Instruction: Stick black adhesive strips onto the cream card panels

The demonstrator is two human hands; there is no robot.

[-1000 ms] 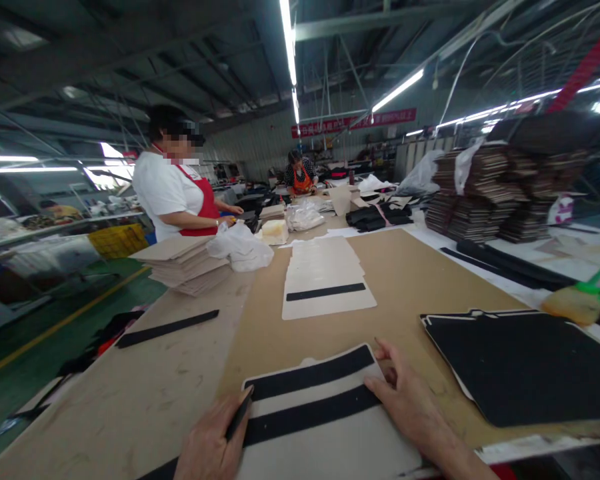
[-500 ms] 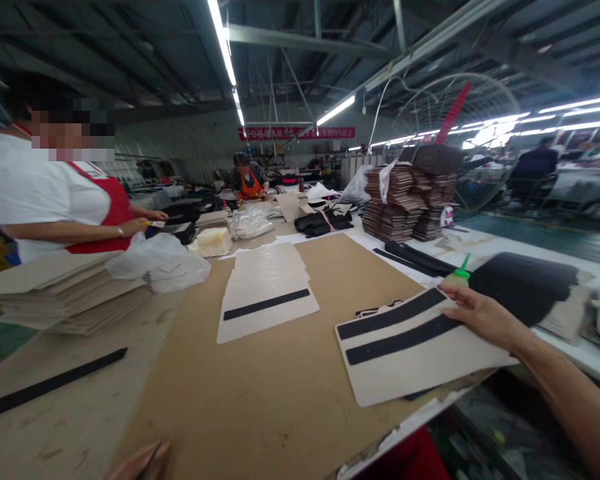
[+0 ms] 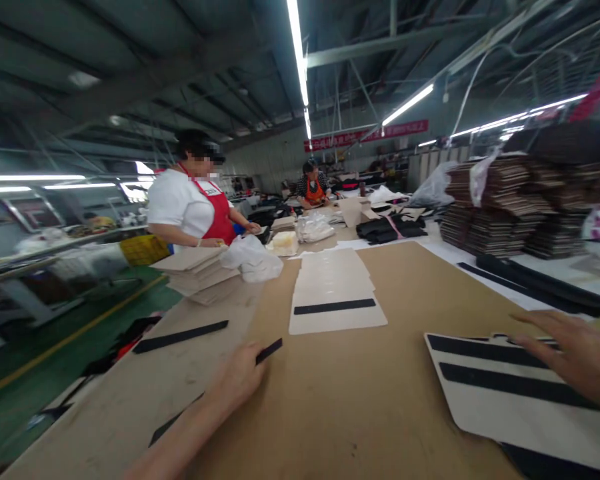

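My left hand (image 3: pixel 240 377) reaches forward over the brown cardboard sheet (image 3: pixel 360 393) and grips a thin black strip (image 3: pixel 269 351) that sticks out past its fingers. My right hand (image 3: pixel 575 357) hovers with fingers spread just above a cream panel with two black strips (image 3: pixel 500 400) lying at the right, on top of dark pieces. A stack of cream panels, the top one with one black strip (image 3: pixel 336 297), lies ahead in the middle of the cardboard.
A loose black strip (image 3: pixel 180 336) lies on the bare table at the left. Stacked beige boards (image 3: pixel 197 270) and a white plastic bag (image 3: pixel 253 259) sit beyond. A person in a red apron (image 3: pixel 193 203) works at the left; another person (image 3: pixel 313 187) farther back. Tall dark stacks (image 3: pixel 510 203) stand at the right.
My right hand carried the two-strip panel from in front of me to the right pile and let it go. My left hand moved forward with the black strip.
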